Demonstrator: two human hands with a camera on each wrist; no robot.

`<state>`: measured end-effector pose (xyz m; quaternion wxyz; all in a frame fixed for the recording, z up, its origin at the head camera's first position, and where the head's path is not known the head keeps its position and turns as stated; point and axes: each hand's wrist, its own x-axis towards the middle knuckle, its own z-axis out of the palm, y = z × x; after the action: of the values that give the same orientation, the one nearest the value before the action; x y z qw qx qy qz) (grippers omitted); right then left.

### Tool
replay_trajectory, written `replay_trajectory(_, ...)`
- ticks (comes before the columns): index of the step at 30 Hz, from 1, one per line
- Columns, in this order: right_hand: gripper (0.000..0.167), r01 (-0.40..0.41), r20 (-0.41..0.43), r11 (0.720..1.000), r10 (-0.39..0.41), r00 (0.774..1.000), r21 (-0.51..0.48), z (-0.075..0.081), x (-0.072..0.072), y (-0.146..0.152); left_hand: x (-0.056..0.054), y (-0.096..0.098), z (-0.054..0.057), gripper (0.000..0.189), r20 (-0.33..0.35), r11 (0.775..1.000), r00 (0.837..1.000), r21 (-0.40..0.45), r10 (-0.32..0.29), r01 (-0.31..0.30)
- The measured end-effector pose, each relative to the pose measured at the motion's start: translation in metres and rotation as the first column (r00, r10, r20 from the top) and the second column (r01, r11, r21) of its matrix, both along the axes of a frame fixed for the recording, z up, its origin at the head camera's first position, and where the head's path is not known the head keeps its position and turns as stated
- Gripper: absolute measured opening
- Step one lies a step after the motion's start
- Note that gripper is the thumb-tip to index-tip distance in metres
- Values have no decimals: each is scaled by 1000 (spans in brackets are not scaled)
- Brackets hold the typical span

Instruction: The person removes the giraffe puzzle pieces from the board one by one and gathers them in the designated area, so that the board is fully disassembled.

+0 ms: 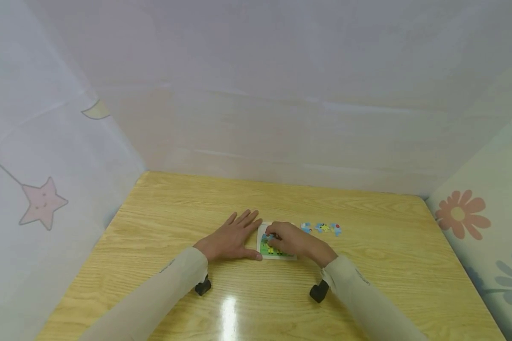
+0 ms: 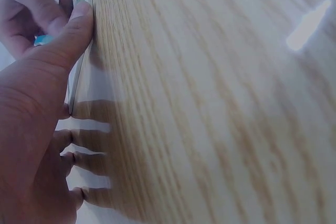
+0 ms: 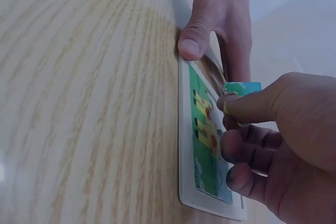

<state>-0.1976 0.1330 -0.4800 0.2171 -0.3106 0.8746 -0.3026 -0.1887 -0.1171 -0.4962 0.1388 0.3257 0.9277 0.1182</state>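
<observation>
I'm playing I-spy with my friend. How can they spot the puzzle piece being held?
Find the wooden table, then the white-rimmed puzzle tray on it. Over the tray, the right hand pinches a blue-green piece. Unlike the three loose pieces lying right of the tray, it's between fingers.

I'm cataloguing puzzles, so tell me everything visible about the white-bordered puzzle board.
The puzzle board is a thin, rectangular panel with a smooth whitish border, perhaps plastic or coated card. It lies flat on the wooden table. Inside the border, a green picture with yellow figures shows, partly hidden by the right hand, which holds a puzzle piece over it. The left hand touches its near left corner with the thumb.
</observation>
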Motion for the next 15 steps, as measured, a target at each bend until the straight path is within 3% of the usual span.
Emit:
replay_trajectory(7, 26, 57, 3, 998, -57, 998, -5, 10, 5, 15, -1, 1, -2, 110, -6, 1000, 1000, -17, 5, -5)
replay_trajectory(15, 5, 116, 13, 992, -116, 993, -50, 13, 8, 42, -1, 2, 0, 110, -11, 1000, 1000, -12, 7, -7)
